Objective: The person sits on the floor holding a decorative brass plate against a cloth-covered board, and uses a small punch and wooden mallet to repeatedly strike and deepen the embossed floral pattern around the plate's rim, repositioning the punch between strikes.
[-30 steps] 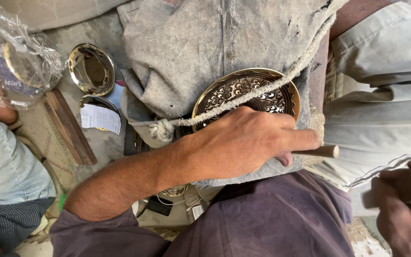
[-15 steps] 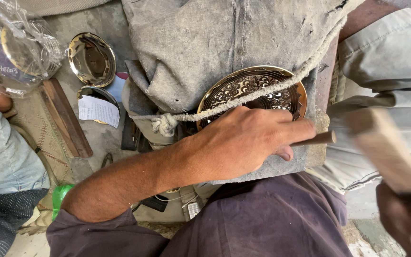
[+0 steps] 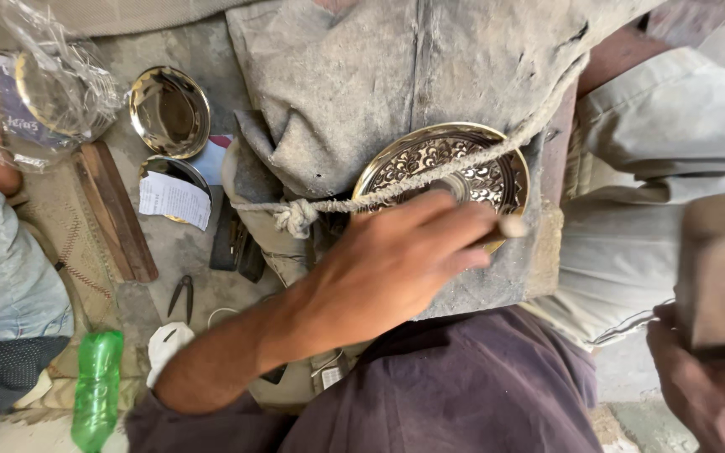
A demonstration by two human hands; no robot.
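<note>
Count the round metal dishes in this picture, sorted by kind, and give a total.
Engraved brass dish under the rope, by the left hand: 1
Plain shiny brass bowls on the floor: 2
Brass dish wrapped in clear plastic: 1
Total: 4

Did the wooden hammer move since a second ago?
Yes. The wooden hammer in the right hand has come into view and swung leftward, toward the brass plate that stays under the rope.
</note>
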